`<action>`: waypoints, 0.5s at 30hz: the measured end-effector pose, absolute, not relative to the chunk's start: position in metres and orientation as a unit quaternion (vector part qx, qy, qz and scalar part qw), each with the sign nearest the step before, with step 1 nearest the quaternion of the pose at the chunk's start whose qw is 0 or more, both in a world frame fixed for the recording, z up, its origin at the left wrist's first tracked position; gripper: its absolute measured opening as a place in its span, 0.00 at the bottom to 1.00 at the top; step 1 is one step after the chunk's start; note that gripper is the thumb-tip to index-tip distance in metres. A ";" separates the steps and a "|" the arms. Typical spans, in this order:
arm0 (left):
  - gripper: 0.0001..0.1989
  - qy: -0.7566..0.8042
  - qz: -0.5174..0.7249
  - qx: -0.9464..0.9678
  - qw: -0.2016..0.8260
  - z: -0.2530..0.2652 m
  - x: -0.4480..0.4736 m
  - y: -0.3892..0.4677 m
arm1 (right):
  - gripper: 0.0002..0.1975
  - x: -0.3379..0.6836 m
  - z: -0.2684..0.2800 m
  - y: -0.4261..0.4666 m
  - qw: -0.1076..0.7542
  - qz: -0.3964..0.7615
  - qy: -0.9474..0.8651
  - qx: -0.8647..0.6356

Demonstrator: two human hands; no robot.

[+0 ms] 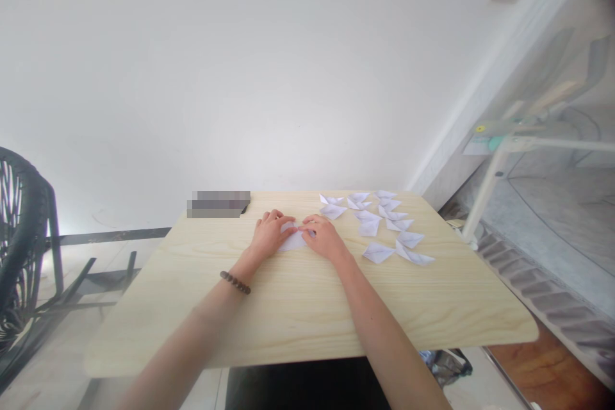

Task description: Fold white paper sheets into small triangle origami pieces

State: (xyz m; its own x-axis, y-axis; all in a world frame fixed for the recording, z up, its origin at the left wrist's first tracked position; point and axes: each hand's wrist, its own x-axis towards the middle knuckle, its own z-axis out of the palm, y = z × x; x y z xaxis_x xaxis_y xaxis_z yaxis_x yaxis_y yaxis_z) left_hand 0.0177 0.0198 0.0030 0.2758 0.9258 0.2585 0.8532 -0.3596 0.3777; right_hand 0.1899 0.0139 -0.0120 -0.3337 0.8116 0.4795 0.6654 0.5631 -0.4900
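A piece of white folded paper (292, 243) lies on the wooden table between my two hands. My left hand (271, 234), below a dark bead bracelet (235, 282), has its fingers closed on the paper's left side. From the other side my right hand (321, 235) pinches the paper's upper right part, thumb and forefinger close to the left fingertips. My fingers hide part of the sheet, so its full shape does not show. To the right of my right hand several folded white paper pieces (378, 253) with pointed ends lie in loose groups.
The light wooden table (288, 320) stands against a pale wall. A blurred-out dark object (218, 204) lies at its back left. To the left is a dark woven chair (29, 237); to the right, a white metal frame (487, 189).
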 end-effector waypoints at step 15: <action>0.17 0.478 0.329 0.702 0.413 0.011 0.006 0.014 | 0.10 0.185 -0.005 0.006 0.340 0.164 -0.799 -0.468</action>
